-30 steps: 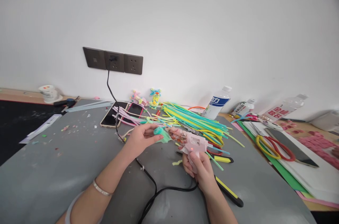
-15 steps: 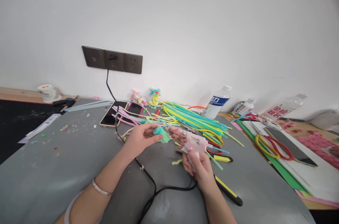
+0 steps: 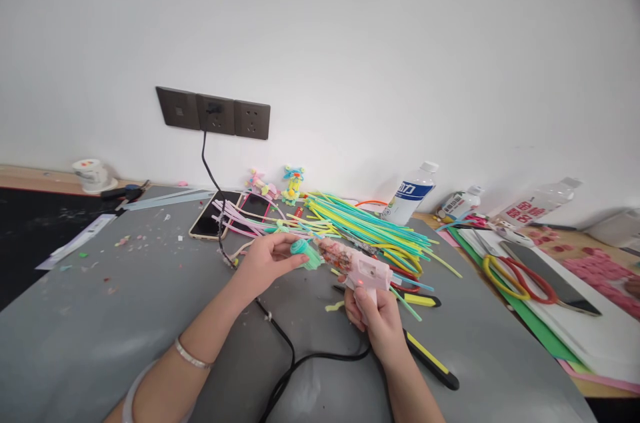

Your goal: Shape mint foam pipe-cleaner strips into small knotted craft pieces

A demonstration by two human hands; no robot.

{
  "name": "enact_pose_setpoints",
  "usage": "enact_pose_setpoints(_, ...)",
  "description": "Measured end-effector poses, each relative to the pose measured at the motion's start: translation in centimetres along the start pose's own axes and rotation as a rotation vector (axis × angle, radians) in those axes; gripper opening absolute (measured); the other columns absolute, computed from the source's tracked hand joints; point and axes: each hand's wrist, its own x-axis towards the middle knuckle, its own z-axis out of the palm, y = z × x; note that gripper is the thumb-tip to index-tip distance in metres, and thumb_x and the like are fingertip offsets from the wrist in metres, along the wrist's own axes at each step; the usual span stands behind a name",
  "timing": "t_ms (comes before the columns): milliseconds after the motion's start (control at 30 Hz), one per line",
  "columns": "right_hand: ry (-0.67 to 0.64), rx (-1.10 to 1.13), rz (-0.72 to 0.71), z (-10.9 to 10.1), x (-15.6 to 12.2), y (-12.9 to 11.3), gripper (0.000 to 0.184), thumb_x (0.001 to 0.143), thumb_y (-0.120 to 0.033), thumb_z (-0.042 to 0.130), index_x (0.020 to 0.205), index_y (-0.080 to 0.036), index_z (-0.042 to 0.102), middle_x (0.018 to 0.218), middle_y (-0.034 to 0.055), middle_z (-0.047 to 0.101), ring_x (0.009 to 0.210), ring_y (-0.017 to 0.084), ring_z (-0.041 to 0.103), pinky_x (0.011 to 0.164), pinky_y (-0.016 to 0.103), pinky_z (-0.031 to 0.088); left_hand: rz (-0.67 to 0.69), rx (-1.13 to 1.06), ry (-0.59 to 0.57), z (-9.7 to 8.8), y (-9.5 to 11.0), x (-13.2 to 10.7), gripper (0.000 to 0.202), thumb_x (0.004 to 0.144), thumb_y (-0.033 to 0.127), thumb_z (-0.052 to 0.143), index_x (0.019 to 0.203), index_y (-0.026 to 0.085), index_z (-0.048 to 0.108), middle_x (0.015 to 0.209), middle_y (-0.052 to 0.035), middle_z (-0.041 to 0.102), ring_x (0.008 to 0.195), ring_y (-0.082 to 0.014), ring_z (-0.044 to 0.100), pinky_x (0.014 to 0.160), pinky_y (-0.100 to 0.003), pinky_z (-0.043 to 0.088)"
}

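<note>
My left hand [image 3: 263,266] pinches a small mint-green craft piece [image 3: 309,255] with a rolled, spiral end, just above the table. Wrapped round the handle of a pink glue gun [image 3: 367,269] is my right hand [image 3: 375,309]. The gun's nozzle, crusted with glue and bits, points left at the green piece; whether they touch I cannot tell. A small red light glows on its side, and a blue stick pokes out of the rear. Beyond the gun lies a spread of green, yellow and blue craft sticks [image 3: 365,219].
Two phones [image 3: 205,223] lie under pink sticks. Small craft figures [image 3: 293,184] stand by the wall. A black cord [image 3: 285,336] crosses the grey table [image 3: 150,329]. Yellow-black cutters [image 3: 433,363], a bottle [image 3: 410,193], and scissors [image 3: 530,279] on papers are at the right.
Hardly anything differs. Both hands, the green craft piece and the glue gun hold their places; the whole view has shifted very slightly.
</note>
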Motion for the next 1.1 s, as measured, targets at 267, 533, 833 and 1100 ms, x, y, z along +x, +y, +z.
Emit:
enact_pose_setpoints(267, 0.061, -0.126, -0.021, -0.6, -0.3, 1.3, 0.040, 0.090, -0.049, 0.059, 0.066, -0.017, 0.051, 0.051, -0.0055, 0.036, 0.044, 0.007, 0.028, 0.041, 0.022, 0.021, 0.011, 0.010, -0.028, 0.0, 0.4, -0.1, 0.040, 0.071, 0.037, 0.076, 0.101, 0.012, 0.067, 0.093, -0.0080, 0.076, 0.088, -0.0257, 0.072, 0.078, -0.033, 0.059)
enact_pose_setpoints(533, 0.141, 0.003, -0.171, -0.1, -0.2, 0.8, 0.033, 0.091, -0.049, 0.057, 0.081, -0.018, 0.058, 0.052, -0.0067, 0.035, 0.041, 0.007, 0.026, 0.037, 0.020, 0.019, -0.006, -0.002, -0.018, 0.0, 0.1, 0.0, 0.045, 0.070, 0.038, 0.078, 0.105, 0.012, 0.066, 0.096, -0.0098, 0.076, 0.091, -0.0274, 0.072, 0.080, -0.034, 0.058)
enact_pose_setpoints(833, 0.255, 0.034, -0.234, 0.6, 0.0, -1.2, 0.042, 0.088, -0.054, 0.059, 0.067, -0.019, 0.052, 0.050, -0.0055, 0.036, 0.040, 0.008, 0.031, 0.036, 0.020, 0.022, 0.051, -0.062, -0.070, -0.1, -0.4, 0.2, 0.038, 0.073, 0.037, 0.077, 0.102, 0.014, 0.066, 0.099, -0.0085, 0.077, 0.093, -0.0257, 0.073, 0.082, -0.033, 0.058)
enact_pose_setpoints(1100, 0.219, 0.019, -0.195, 1.2, -0.1, -2.9, 0.053, 0.092, -0.052, 0.053, 0.052, -0.019, 0.042, 0.048, -0.0049, 0.035, 0.040, 0.007, 0.029, 0.037, 0.021, 0.020, 0.077, -0.012, -0.048, -0.2, -0.4, 0.1, 0.037, 0.074, 0.035, 0.076, 0.105, 0.015, 0.068, 0.094, -0.0070, 0.078, 0.089, -0.0250, 0.073, 0.078, -0.032, 0.058)
